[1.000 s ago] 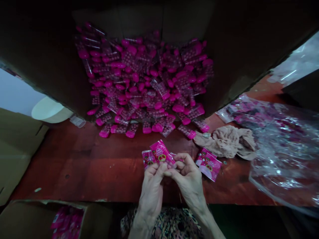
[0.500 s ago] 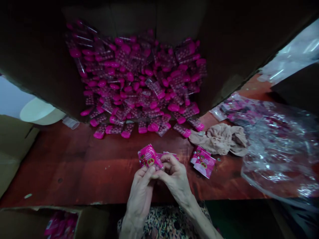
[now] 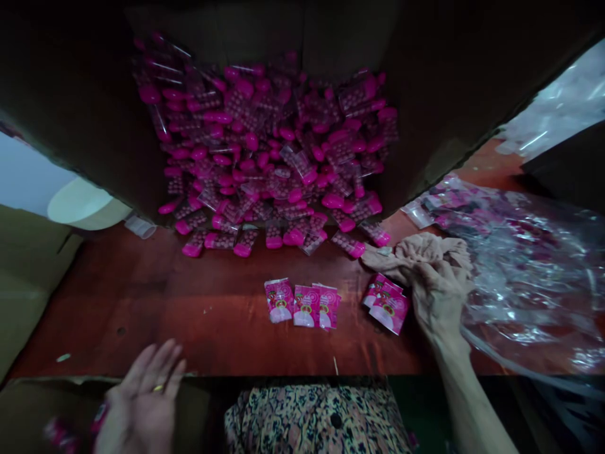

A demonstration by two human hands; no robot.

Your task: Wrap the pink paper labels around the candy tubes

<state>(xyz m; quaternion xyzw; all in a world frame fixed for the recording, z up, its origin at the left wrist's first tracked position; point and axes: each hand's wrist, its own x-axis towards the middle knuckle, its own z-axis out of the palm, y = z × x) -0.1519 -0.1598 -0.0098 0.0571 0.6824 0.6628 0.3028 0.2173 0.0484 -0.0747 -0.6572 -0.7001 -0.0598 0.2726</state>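
My left hand (image 3: 146,397) is at the lower left, palm turned up and fingers stretched out, above an open cardboard box (image 3: 189,410). A blurred pink packet (image 3: 61,435) shows beside its wrist, apart from the fingers. At the right, my right hand (image 3: 437,293) has its fingers bent into a crumpled beige cloth (image 3: 425,247); the fingertips are partly hidden in the folds. Several flat pink printed sachets (image 3: 306,307) lie in a row mid-table. More pink sachets (image 3: 388,309) overlap just left of my right hand.
A big cardboard box (image 3: 435,120) lies open towards me, with a heap of clear, pink-capped bottles of small balls (image 3: 293,164) spilling onto the red table (image 3: 155,284). Clear plastic (image 3: 534,284) covers pink sachets at right. A pale round bowl (image 3: 85,205) stands at left.
My hands have parted from the middle, where they held a pink packet together. The left moved down-left and opened; the right moved right onto the cloth. The sachets in the row are now uncovered.
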